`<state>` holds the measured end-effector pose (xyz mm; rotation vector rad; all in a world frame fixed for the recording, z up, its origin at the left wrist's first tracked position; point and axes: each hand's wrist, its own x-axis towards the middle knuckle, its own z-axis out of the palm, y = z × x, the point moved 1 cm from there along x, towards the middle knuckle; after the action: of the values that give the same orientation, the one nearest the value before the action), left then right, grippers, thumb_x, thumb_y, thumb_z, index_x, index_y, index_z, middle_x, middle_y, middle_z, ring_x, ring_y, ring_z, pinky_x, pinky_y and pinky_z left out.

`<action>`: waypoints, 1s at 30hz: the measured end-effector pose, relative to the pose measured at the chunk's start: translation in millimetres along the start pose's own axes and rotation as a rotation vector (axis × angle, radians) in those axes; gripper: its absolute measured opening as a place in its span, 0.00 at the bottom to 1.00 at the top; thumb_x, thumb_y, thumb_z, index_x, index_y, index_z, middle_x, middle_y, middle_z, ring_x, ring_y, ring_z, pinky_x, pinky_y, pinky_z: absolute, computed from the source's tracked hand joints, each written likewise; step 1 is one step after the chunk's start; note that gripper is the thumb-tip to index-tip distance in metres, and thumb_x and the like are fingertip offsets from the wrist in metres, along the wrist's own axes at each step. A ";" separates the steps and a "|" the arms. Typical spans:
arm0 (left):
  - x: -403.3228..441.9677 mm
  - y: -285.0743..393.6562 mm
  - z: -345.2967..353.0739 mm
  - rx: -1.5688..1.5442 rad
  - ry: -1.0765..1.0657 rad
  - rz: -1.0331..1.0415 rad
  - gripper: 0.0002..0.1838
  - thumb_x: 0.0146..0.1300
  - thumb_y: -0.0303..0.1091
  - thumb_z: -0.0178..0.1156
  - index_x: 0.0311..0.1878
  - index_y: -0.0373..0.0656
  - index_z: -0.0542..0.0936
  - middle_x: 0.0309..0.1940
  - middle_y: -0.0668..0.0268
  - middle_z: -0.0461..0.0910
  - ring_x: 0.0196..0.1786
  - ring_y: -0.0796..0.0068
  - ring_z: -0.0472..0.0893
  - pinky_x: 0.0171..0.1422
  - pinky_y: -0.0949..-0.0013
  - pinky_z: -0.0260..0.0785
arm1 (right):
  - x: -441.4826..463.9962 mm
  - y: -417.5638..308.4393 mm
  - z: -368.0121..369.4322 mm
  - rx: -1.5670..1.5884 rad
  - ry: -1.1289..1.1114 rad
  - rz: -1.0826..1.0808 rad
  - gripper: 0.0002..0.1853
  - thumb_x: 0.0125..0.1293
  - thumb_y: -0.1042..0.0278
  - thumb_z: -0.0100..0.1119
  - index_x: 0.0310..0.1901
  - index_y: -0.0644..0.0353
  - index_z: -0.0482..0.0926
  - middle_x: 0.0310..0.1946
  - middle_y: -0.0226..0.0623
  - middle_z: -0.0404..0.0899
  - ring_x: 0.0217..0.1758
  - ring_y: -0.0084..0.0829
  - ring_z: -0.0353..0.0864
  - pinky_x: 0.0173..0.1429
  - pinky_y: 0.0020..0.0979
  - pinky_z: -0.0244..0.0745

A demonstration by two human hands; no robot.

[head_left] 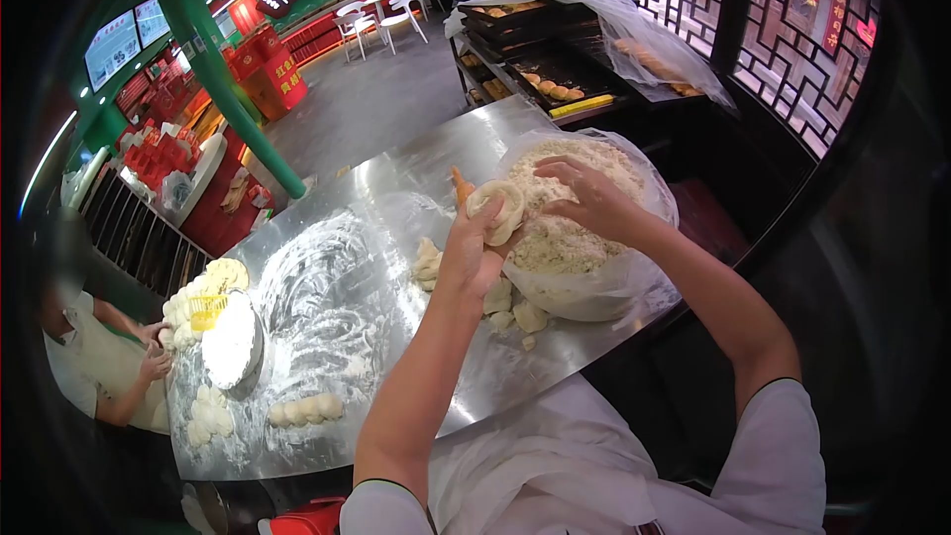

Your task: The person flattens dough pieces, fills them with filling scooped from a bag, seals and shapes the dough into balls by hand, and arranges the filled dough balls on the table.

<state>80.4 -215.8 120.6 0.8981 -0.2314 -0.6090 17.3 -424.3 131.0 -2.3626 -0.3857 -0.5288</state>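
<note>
My left hand (pixel 468 250) is closed around a round, cupped piece of dough (pixel 498 211), holding it up beside the bowl. Above the pale crumbly filling (pixel 573 246) hovers my right hand (pixel 592 200), its fingers spread and nothing visible in them. That filling is heaped in a large bowl lined with clear plastic (pixel 584 302). Just beyond my left hand an orange pointed thing (pixel 461 185) sticks up; its kind I cannot make out. Lumps of dough (pixel 530 316) lie on the table between my left forearm and the bowl.
Flour is spread over the metal table (pixel 396 188). Toward the left are a dough roll (pixel 306 409), a round container of white powder (pixel 231 342) and several dough pieces (pixel 210 414). A co-worker's hands (pixel 155 352) handle dough there. Trays of buns (pixel 555 87) stand beyond the bowl.
</note>
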 end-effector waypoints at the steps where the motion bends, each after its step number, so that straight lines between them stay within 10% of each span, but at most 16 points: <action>1: -12.3 8.4 3.6 -0.142 -0.014 -0.034 0.21 0.74 0.31 0.58 0.66 0.37 0.70 0.49 0.57 0.80 0.47 0.58 0.84 0.47 0.63 0.82 | 0.2 -12.7 10.3 0.005 -0.014 -0.007 0.31 0.61 0.61 0.73 0.62 0.64 0.73 0.66 0.51 0.71 0.66 0.46 0.75 0.69 0.41 0.71; 5: -43.0 14.2 -13.4 -0.215 -0.042 -0.046 0.21 0.79 0.42 0.51 0.66 0.37 0.71 0.53 0.58 0.79 0.50 0.65 0.83 0.57 0.62 0.79 | 4.2 -61.7 52.4 0.102 -0.175 -0.014 0.47 0.62 0.49 0.72 0.72 0.72 0.59 0.74 0.60 0.58 0.79 0.56 0.57 0.79 0.43 0.59; 19: -160.1 -25.2 -163.1 0.117 0.216 -0.045 0.21 0.78 0.34 0.47 0.68 0.33 0.70 0.59 0.63 0.77 0.58 0.73 0.78 0.64 0.64 0.71 | -12.8 -117.3 237.1 0.708 -0.325 0.307 0.21 0.76 0.59 0.54 0.61 0.66 0.73 0.51 0.52 0.80 0.55 0.47 0.80 0.61 0.40 0.73; 22: -167.5 -32.4 -189.5 0.266 0.324 -0.098 0.17 0.70 0.27 0.49 0.58 0.32 0.77 0.50 0.62 0.81 0.52 0.73 0.82 0.58 0.66 0.74 | -13.7 -127.1 256.3 0.379 -0.272 -0.081 0.17 0.72 0.63 0.57 0.57 0.62 0.76 0.47 0.45 0.80 0.53 0.46 0.78 0.62 0.40 0.72; 30: -183.6 -21.7 -203.3 -0.289 0.231 -0.181 0.22 0.80 0.42 0.47 0.64 0.33 0.71 0.55 0.54 0.80 0.56 0.63 0.82 0.63 0.60 0.74 | -19.6 -131.5 272.4 0.330 -0.306 -0.197 0.11 0.70 0.68 0.58 0.50 0.63 0.75 0.50 0.43 0.79 0.53 0.47 0.78 0.61 0.41 0.73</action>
<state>11.4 15.9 -10.0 0.7058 0.1453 -0.6795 19.8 -147.7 7.1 -2.0944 -0.7884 -0.1702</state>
